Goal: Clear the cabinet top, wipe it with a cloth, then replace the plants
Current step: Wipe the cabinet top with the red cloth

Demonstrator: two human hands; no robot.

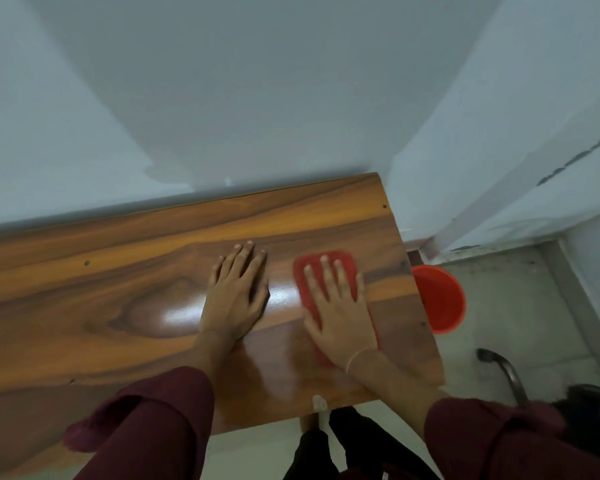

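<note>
On cabinet top (101, 299): two flat hands, one red cloth (326, 263).

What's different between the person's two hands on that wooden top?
The left hand rests flat on the bare cabinet top, while the right hand presses on a red cloth. The right hand has a thin bangle at its wrist; the left hand's wrist is bare. Both lie palm down with straight fingers, in maroon sleeves.

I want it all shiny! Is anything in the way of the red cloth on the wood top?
Only the left hand, flat on the cabinet top just left of the cloth under the right hand.
</note>
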